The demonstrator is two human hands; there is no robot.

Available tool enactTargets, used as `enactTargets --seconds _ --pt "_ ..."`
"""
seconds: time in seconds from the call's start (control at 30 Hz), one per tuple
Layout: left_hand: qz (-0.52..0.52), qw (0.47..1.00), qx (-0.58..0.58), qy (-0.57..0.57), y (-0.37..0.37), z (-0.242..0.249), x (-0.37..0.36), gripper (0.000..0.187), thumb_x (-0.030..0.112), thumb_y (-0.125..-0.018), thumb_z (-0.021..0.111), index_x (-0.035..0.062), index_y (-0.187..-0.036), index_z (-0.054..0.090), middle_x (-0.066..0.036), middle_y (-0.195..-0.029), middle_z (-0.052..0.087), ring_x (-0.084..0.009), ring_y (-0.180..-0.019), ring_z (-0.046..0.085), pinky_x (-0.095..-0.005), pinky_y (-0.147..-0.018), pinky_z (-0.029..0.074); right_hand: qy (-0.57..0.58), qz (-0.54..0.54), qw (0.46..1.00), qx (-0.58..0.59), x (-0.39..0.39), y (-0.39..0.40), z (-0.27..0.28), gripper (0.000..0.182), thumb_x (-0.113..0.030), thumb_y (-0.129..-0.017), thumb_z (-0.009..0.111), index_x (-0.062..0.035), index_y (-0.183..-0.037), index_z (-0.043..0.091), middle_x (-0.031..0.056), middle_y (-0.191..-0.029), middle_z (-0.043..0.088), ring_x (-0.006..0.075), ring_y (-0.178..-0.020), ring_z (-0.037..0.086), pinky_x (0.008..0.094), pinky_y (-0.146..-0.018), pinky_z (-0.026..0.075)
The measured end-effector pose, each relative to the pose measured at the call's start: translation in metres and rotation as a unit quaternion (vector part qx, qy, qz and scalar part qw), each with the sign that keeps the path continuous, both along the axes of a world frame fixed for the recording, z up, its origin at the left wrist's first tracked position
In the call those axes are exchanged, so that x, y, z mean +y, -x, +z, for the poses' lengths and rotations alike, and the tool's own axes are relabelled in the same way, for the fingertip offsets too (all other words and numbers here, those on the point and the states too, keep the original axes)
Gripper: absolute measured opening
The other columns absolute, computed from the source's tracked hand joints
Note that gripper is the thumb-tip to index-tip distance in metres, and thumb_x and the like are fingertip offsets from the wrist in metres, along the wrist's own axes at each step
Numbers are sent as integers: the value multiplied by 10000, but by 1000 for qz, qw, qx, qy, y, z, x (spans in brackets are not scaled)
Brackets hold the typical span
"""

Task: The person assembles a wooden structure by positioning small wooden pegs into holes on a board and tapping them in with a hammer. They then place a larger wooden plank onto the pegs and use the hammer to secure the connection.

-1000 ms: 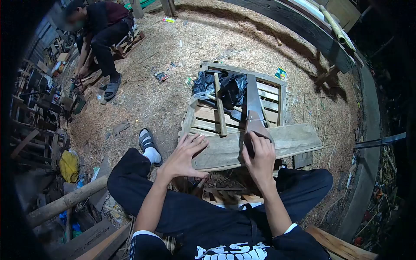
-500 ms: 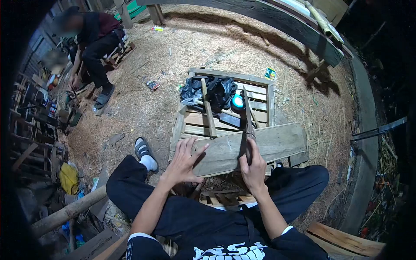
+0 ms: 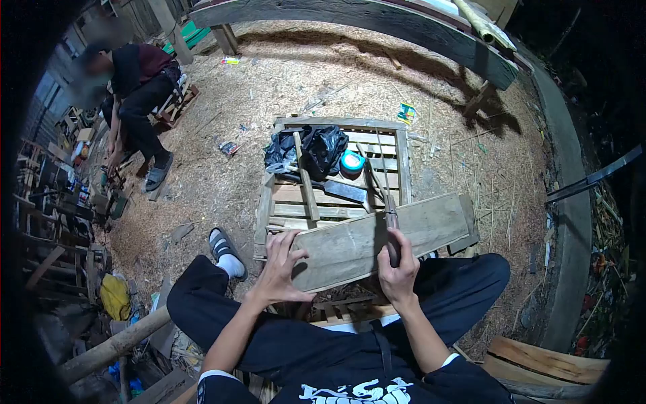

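Note:
A grey wooden board (image 3: 336, 254) lies slanted across the front of a slatted wooden pallet (image 3: 269, 195). My left hand (image 3: 277, 269) is at the board's left end, thumb and fingers spread around its edges. In my right hand (image 3: 398, 269) is the brown handle of a long thin-bladed tool (image 3: 392, 219), its blade pointing away over the pallet. Beyond the board, on the slats, are a black plastic bag (image 3: 323, 149), a wooden stick (image 3: 306, 178), a teal round container (image 3: 352, 162) and a flat dark tool (image 3: 345, 191).
A co-worker (image 3: 138, 91) sits bent over at the upper left. A heavy timber beam (image 3: 377, 23) crosses the top. Wood shavings (image 3: 195, 155) cover the ground. A round pole (image 3: 114, 343) lies at the lower left, and planks (image 3: 545, 360) at the lower right.
The thin blade has swung to a more upright angle in my right hand, showing more of the handle. The view has shifted, so the pallet appears slightly lower and further left.

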State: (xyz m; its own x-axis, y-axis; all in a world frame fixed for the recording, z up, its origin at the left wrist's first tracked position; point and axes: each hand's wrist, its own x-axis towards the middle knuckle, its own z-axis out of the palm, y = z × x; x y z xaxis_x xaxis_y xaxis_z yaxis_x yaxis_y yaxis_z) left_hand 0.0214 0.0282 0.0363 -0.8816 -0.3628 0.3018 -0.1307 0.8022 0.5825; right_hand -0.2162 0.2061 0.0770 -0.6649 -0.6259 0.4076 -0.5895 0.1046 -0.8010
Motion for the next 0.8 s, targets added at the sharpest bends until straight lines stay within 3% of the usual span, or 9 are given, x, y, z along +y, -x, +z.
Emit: enactTargets --seconds 0.1,0.17,0.2,0.43,0.47,0.63,0.73,0.8 --pt "-20 1000 14 14 20 4 3 1025 513 -508 961 149 -1344 492 -277 -1591 360 -498 -1434 358 -637 -1160 242 6 -14 1000 22 6 5 11 403 -22 -919 677 -16 -1319 624 219 -966 725 327 -756 742 407 -706 576" --pt "-50 999 4 14 34 8 4 1022 512 -504 960 144 -1338 499 -280 -1580 370 -495 -1438 356 -635 -1162 244 6 -15 999 -31 12 9 15 380 -28 -942 662 0 -1319 624 192 -1095 745 252 -936 747 360 -854 580" --pt "-61 998 13 9 43 4 5 1018 513 -502 958 136 -1331 505 -280 -1570 381 -496 -1435 358 -631 -1161 250 9 -17 999 -32 14 10 13 380 -28 -942 662 0 -1319 624 192 -1095 745 252 -936 747 360 -854 580" --pt "-59 997 54 -8 123 -16 11 1063 485 -484 985 103 -1329 466 -274 -1565 388 -492 -1422 380 -609 -1172 262 20 -69 995 -69 23 24 3 396 -65 -949 663 16 -1333 618 203 -1171 728 280 -1061 723 386 -959 551" --pt "-60 995 73 -15 137 -24 10 1094 512 -470 959 63 -1344 479 -286 -1548 374 -500 -1447 338 -610 -1187 244 12 -76 994 -74 24 26 2 404 -78 -953 661 20 -1342 615 207 -1182 726 287 -1085 718 394 -984 543" --pt "-41 996 77 8 181 -28 16 1201 497 -460 968 39 -1431 431 -277 -1558 364 -499 -1454 327 -614 -1206 239 38 -80 989 -118 33 29 -16 571 -126 -973 647 54 -1499 515 289 -1379 663 371 -1226 706 426 -1005 546" --pt "-32 998 49 -4 178 -23 14 1350 549 -533 981 24 -1586 318 -238 -1588 358 -467 -1492 310 -570 -1255 238 44 -76 987 -131 39 22 -31 615 -149 -984 641 59 -1537 471 304 -1400 644 376 -1243 696 420 -1018 541" --pt "-44 998 41 -22 173 -20 4 1322 568 -584 964 11 -1589 309 -233 -1596 360 -448 -1499 317 -551 -1257 246 15 -59 982 -180 40 17 -41 632 -157 -997 624 55 -1563 438 310 -1415 633 384 -1245 693 419 -1012 543"
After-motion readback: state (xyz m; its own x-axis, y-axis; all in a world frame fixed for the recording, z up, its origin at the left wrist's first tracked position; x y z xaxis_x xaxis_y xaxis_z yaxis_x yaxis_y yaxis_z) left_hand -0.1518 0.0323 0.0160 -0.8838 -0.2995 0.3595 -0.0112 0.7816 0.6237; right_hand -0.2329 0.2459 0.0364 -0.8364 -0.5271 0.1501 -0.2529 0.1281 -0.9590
